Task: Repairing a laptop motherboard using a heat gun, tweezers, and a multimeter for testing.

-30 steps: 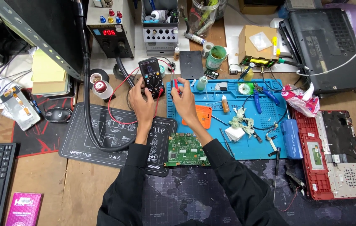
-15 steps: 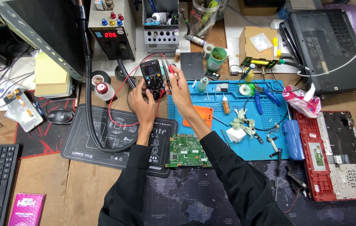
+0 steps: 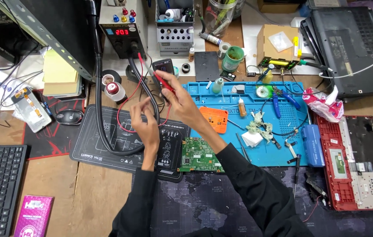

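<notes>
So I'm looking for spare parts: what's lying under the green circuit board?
The green circuit board lies partly on the black work mat and partly on the blue mat. Anything beneath the board itself is hidden.

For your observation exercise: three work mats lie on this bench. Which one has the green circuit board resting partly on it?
The black rectangular mat with white line drawings, under the left hand; the green circuit board overlaps its right edge. The blue mat and red mat do not carry it.

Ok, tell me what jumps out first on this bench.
The right hand at centre holds a red probe, with the left hand beside it above the black mat. Below them lies a green circuit board, and an opened red laptop sits at the right edge.
</notes>
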